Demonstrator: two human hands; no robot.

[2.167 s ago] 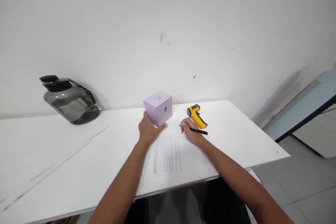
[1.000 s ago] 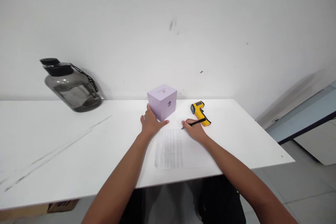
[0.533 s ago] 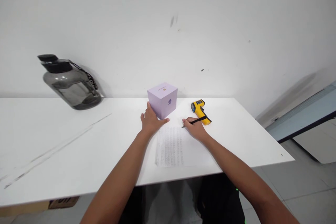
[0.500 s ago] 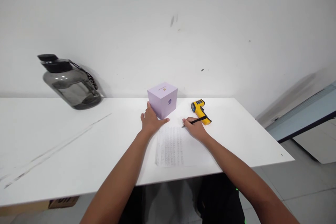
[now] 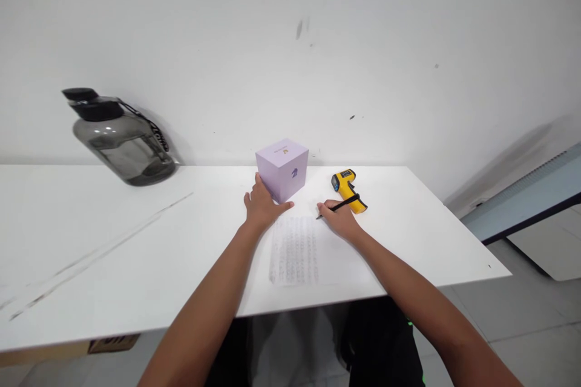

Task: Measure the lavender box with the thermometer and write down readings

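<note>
A black pen (image 5: 339, 205) is gripped in my right hand (image 5: 338, 217), its tip down at the upper part of a white sheet of paper (image 5: 331, 260). Columns of dark handwriting, too blurred to read, cover the sheet's left half. My left hand (image 5: 263, 204) lies with fingers spread beside the lilac box (image 5: 282, 172), thumb stretched along the paper's top edge. Its fingers are at the box's lower left side; whether they press on it I cannot tell. Just beyond my right hand lies a yellow and black infrared thermometer (image 5: 349, 189), partly crossed by the pen.
The white table (image 5: 113, 278) has a grey vein pattern and ends at the right in a slanting edge. At the back left stands a large grey see-through bottle (image 5: 127, 148) with a black lid and strap. A pale wall (image 5: 227, 42) rises behind the table.
The pen's upper end has swung slightly up and to the right, while its tip stays near the same spot on the paper. The whole view has shifted slightly; my left hand keeps its place.
</note>
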